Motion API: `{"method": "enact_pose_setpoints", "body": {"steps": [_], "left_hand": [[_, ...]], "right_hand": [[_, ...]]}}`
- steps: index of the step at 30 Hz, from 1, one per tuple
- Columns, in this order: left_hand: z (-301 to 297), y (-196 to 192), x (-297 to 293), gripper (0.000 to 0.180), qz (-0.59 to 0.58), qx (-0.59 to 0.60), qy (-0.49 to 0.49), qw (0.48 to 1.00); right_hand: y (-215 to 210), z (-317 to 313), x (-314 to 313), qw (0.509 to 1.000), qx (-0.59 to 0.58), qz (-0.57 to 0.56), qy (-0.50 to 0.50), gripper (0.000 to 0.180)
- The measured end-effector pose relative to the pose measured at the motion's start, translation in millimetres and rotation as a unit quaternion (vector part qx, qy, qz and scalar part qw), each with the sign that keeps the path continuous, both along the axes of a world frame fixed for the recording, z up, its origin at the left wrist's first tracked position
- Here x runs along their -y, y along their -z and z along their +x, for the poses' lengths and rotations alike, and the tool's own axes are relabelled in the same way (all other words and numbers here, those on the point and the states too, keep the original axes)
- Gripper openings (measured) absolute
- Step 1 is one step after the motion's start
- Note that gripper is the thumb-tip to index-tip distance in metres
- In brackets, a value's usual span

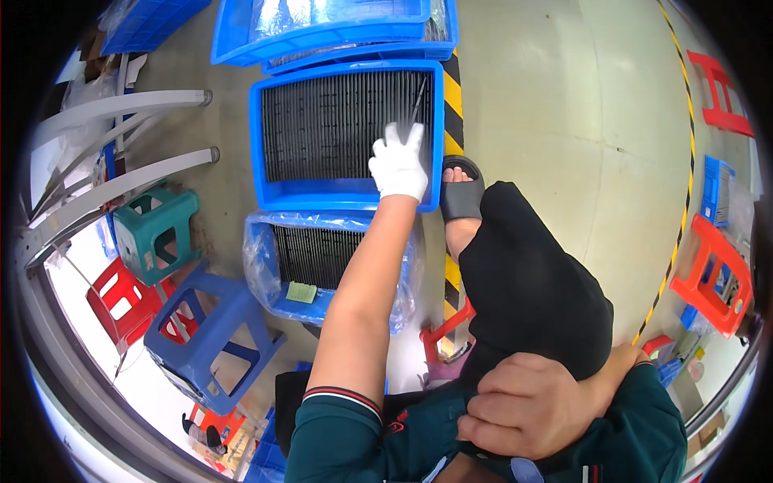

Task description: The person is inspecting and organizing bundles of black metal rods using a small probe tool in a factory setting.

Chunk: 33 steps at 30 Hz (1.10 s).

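Grip, head view: white-gloved left hand (400, 165) stands at the right end of a row of thin black plates (322, 125), fingertips spread apart; whether they are clamped on a plate cannot be told. Bare right hand (523, 406) is curled into a loose fist before the dark green shirt (338, 439), nothing visible in it. The plates stand on edge, closely packed, in the blue crate (310, 196); one tilted plate (418, 98) leans just beyond the gloved fingers.

Handling, judged: each plate is probably light and fairly stiff, possibly slippery under fabric and prone to scuffing or chipping if levered. Best hold: a pinch on the upper edge, lifted straight.

Obscured: the left palm and thumb contact, blurred plate edges beneath the fingers, the plates' lower edges and the inside of the right fist. Stacked blue crates (233, 40) above are cut off by the frame.
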<state>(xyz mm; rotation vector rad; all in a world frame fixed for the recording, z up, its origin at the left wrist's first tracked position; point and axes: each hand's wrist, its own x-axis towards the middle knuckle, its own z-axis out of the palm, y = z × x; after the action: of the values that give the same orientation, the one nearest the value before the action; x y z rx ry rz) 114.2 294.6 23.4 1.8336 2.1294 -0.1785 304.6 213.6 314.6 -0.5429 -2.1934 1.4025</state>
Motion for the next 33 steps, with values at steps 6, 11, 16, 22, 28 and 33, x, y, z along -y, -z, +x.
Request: {"method": "enact_pose_setpoints", "body": {"steps": [6,11,16,22,28,33], "left_hand": [[4,-3,-4,0.055,0.043,0.043,-0.052,0.997],[14,1,-18,0.051,0.007,0.014,-0.073,0.997],[13,-9,-28,0.074,-0.02,0.043,-0.087,0.995],[18,-5,-34,0.075,-0.011,0.013,-0.105,0.994],[17,-5,-33,0.074,-0.025,0.023,-0.125,0.992],[10,1,-31,0.069,0.0,0.037,-0.139,0.99]], "right_hand": [[-6,-2,0,0.999,0.028,-0.02,0.006,0.02],[-5,-2,0,0.999,0.034,-0.017,0.001,0.019],[-4,1,-1,0.999,0.028,-0.015,0.006,0.019],[-1,1,-2,1.0,0.002,-0.005,-0.004,0.015],[-1,0,1,1.0,0.014,-0.015,0.019,0.016],[1,1,0,1.0,0.003,-0.003,0.005,0.016]]}}
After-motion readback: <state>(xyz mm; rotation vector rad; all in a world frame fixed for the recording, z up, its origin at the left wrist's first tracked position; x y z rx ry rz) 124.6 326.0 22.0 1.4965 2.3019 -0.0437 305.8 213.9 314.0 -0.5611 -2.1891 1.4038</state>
